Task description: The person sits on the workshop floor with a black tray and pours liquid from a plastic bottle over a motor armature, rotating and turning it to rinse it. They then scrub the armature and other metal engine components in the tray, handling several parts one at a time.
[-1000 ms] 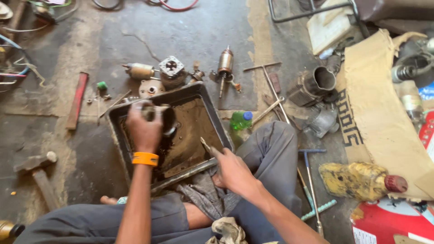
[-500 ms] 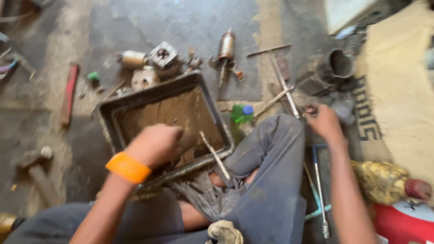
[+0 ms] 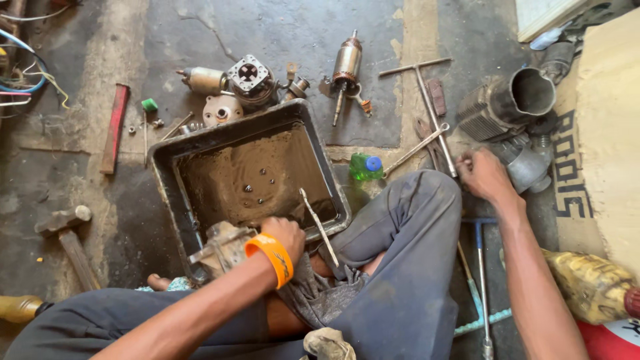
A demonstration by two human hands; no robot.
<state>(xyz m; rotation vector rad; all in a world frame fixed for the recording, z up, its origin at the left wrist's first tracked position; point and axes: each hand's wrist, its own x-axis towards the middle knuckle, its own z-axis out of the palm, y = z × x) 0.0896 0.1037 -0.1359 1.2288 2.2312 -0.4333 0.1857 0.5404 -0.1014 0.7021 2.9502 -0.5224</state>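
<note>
My left hand [image 3: 285, 235], with an orange wristband, is closed on a dirty grey metal motor part [image 3: 223, 248] at the near rim of a black metal tray [image 3: 165, 155]. The tray holds muddy brown liquid and a few small bolts [image 3: 257, 183]. A thin metal rod [image 3: 317, 223] leans on the tray's near right rim, free of both hands. My right hand [image 3: 483, 175] reaches past my right knee, fingers curled against a grey metal housing [image 3: 528, 168] and the end of a T-handled wrench [image 3: 430, 100]. What it grips is hidden.
Beyond the tray lie an armature [image 3: 347, 67], starter motor pieces [image 3: 248, 77] and a red-handled tool [image 3: 115, 127]. A green bottle with a blue cap [image 3: 365, 167] sits by my knee. A hammer [image 3: 67, 227] lies at the left, a finned cylinder [image 3: 507, 103] and cardboard [image 3: 607, 133] at the right.
My left hand drew back from the tray's middle to its near rim with the metal part. My right hand let go of the thin rod and swung right to the parts beside my knee.
</note>
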